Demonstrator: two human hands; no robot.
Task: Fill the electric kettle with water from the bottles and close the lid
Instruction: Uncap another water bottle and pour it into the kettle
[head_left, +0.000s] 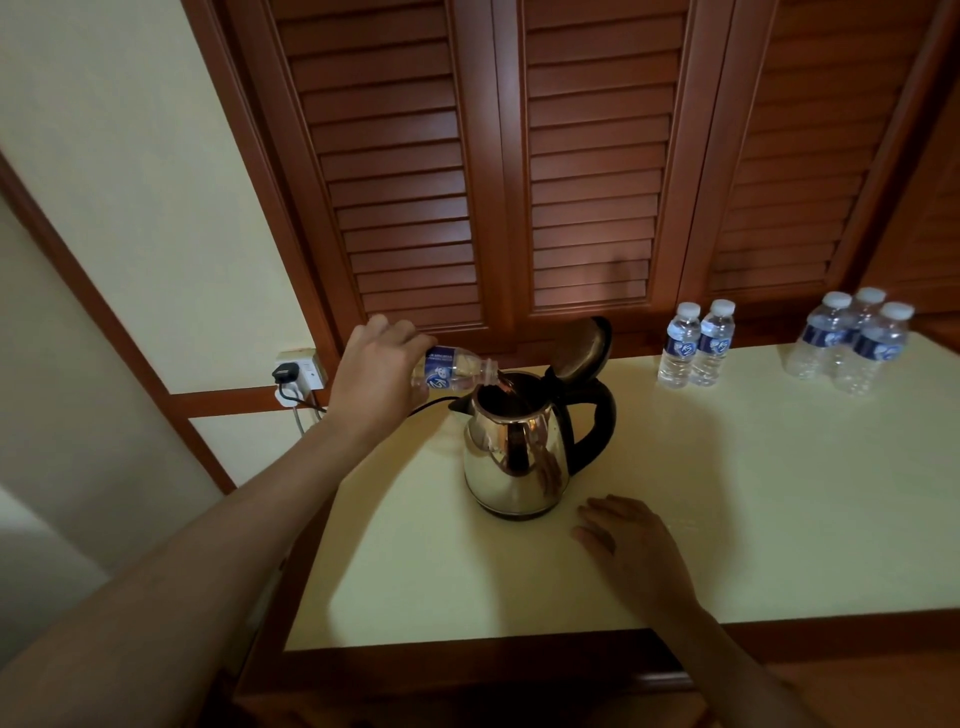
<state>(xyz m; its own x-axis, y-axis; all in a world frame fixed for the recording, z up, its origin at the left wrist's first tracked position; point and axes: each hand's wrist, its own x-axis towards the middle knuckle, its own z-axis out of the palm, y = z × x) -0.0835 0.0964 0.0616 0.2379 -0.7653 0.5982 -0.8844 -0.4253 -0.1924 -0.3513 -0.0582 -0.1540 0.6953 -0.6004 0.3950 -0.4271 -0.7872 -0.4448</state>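
Poured into kettle (511, 457), lid (579, 349) up.
Gripped bottle (452, 370) in curled left hand (376, 371), neck over kettle mouth; rested right hand (628, 543) flat, fingers loosely apart, before kettle.

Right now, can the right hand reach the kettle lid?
Probably yes. The right hand lies open on the table beside the kettle; the raised lid is on that side, the bottle in the left hand on the other.

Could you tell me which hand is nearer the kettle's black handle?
Right. The right hand rests flat on the table in front of the handle; the left hand grips the tipped bottle on the spout side of the kettle.
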